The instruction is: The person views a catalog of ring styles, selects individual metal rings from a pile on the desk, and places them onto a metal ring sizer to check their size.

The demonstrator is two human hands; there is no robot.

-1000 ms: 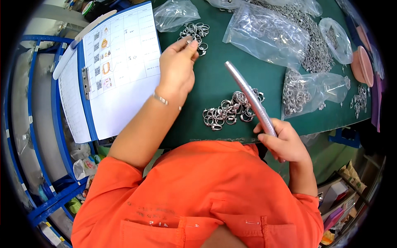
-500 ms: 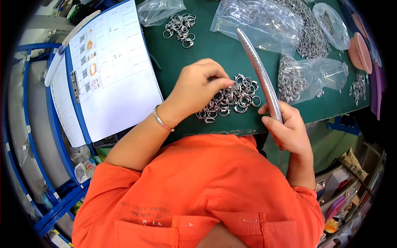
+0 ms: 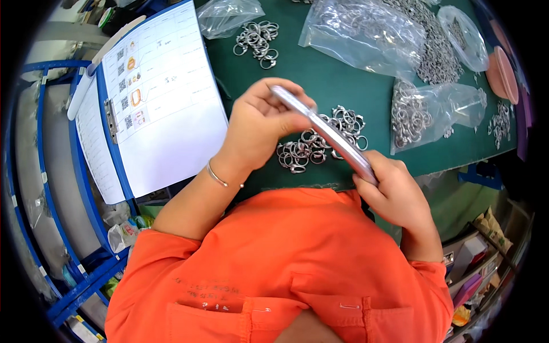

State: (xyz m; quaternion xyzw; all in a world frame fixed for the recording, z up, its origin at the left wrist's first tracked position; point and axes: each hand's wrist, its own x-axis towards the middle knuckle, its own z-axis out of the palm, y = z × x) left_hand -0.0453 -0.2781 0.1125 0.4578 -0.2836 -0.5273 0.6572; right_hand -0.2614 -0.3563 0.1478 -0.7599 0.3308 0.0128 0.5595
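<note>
My right hand (image 3: 394,186) is closed around the thick end of a ring mandrel (image 3: 343,146), a long tapered silver rod. It slants up and left across the front of the table. At its thin end, my left hand (image 3: 260,120) has its thumb and fingers closed around the rod, with what looks like a small metal ring (image 3: 312,109) at the fingertips, mostly hidden. Beneath the rod lies a pile of silver-grey rings (image 3: 303,154), partly covered by it.
A smaller heap of rings (image 3: 257,40) lies farther back. Clear plastic bags of metal parts (image 3: 360,34) and rings (image 3: 412,117) sit at the right, beside loose small parts (image 3: 437,63) and a pink bowl (image 3: 502,74). An open blue clipboard with printed sheets (image 3: 166,114) stands left.
The mandrel has tipped from near upright toward the left, its thin end now at my left hand. My left hand has come off the pile and turned up around the rod.
</note>
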